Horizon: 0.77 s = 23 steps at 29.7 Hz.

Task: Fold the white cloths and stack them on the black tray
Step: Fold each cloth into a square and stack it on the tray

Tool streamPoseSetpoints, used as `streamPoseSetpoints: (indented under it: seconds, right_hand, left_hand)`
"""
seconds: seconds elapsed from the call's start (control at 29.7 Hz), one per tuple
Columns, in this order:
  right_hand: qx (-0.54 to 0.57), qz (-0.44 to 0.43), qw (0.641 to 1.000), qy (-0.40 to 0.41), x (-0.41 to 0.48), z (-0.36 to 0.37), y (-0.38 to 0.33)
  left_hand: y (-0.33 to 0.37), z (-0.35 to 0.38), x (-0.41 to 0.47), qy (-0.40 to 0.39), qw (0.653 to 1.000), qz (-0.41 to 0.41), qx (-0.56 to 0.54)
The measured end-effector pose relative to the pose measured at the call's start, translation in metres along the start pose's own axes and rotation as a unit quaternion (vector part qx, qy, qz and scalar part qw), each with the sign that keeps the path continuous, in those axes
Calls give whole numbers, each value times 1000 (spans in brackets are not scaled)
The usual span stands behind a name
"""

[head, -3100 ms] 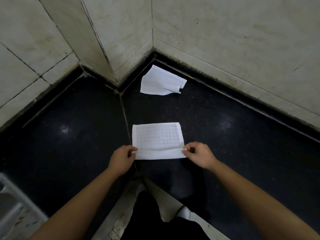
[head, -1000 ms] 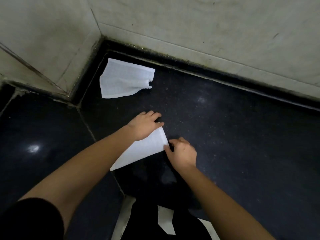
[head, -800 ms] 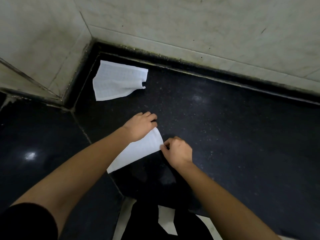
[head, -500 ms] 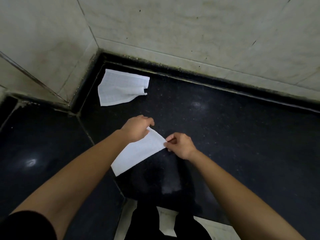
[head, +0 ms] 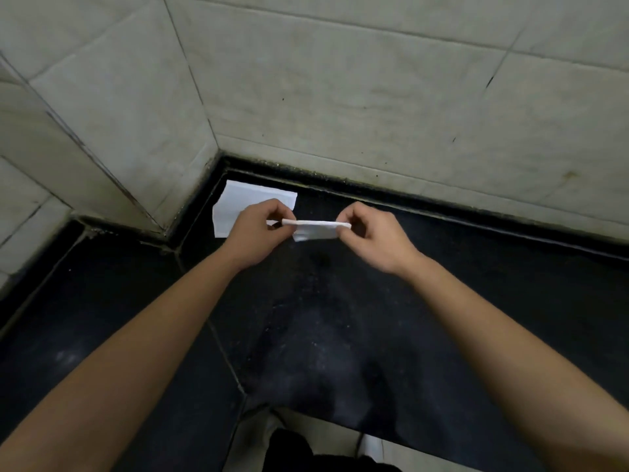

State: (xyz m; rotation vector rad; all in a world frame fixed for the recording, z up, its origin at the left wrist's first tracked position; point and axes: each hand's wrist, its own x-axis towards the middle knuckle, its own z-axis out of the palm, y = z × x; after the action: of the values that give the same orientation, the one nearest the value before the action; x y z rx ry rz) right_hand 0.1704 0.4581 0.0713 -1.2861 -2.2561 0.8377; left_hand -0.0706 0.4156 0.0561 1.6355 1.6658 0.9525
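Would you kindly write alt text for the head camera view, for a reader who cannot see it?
A left hand and a right hand pinch the two ends of a folded white cloth, held taut above a black surface. A second white cloth lies behind, by the tiled wall.

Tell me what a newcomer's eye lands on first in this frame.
Dead centre, a folded white cloth is held up off the surface, pinched at one end by the left hand and at the other by the right hand. Behind the left hand, a second white cloth lies flat on the black counter, in the corner where the tiled walls meet.
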Motion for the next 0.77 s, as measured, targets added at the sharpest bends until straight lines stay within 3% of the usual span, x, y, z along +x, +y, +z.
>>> streamPoseSetpoints:
  seconds: [0.1, 0.2, 0.27, 0.44, 0.77]
  right_hand:
    - [-27, -36, 999, -27, -23, 9, 9]
    - [-65, -43, 991, -106, -57, 42, 36]
    - [-103, -43, 976, -187, -85, 70, 56]
    - [-170, -91, 924, -331, -147, 121, 84]
    - [-214, -163, 924, -272, -165, 136, 101]
  left_hand:
    - [-12, 14, -30, -4, 999, 2, 35]
    - [-44, 44, -75, -44, 987, 32, 149]
    - [-71, 68, -113, -100, 971, 49, 212]
    - [-112, 117, -199, -208, 945, 66, 245]
    - [-106, 120, -211, -204, 947, 51, 242]
